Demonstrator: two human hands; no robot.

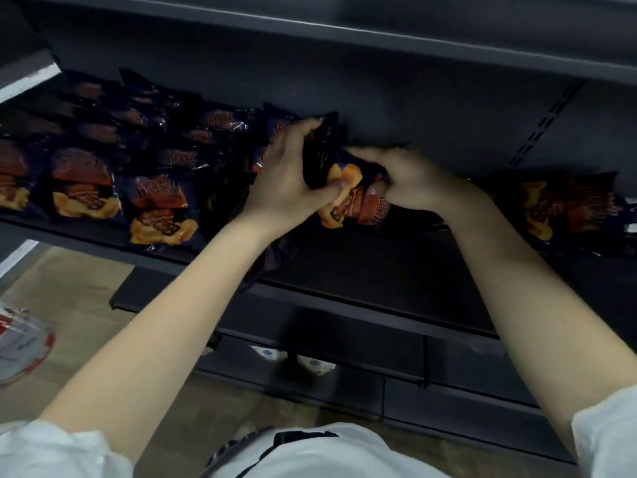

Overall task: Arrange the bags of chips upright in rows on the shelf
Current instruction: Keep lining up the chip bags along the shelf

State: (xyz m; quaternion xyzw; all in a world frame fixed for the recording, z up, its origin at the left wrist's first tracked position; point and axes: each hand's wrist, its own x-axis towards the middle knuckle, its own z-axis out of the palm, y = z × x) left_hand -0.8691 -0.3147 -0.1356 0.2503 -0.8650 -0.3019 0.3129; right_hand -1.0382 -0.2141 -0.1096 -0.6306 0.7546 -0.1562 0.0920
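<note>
Dark blue chip bags with orange-red labels stand in rows on the left half of the dark shelf (379,270); one front bag (160,210) is nearest the edge. My left hand (293,177) grips the side of a dark bag (319,150) at the end of the rows. Touching it, my right hand (406,181) holds another bag (358,205) that lies tilted, label up. One more bag (568,208) lies flat at the far right of the shelf.
An upper shelf (448,32) overhangs the work area. Lower dark shelves (344,350) sit below, with white packages (310,362) under them. A red and white bag (20,343) lies on the tan floor at the left.
</note>
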